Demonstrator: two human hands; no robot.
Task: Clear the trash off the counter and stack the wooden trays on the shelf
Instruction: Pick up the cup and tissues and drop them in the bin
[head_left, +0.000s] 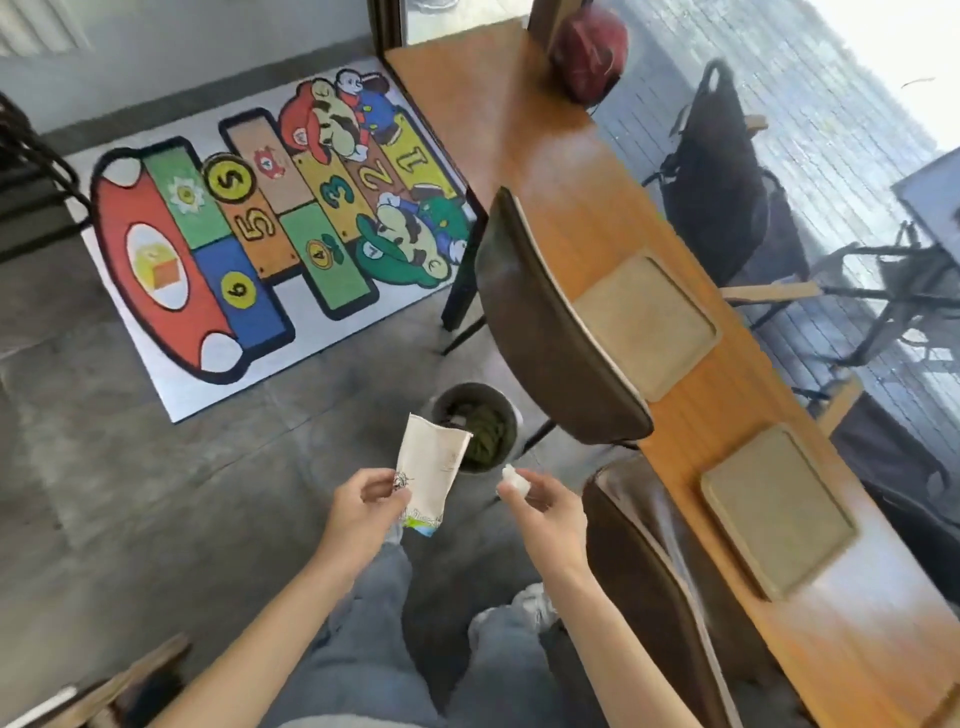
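bin partly hidden by paper bag

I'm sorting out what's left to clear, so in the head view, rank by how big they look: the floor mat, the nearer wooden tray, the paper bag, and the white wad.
1. Floor mat
2. Nearer wooden tray
3. Paper bag, in the left hand
4. White wad, pinched in the right hand

The mat lies farther away, so its lead is real.

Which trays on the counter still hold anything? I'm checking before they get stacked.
Neither: both are empty. The nearer wooden tray and the farther wooden tray show only bare surfaces and lie flat on the counter.
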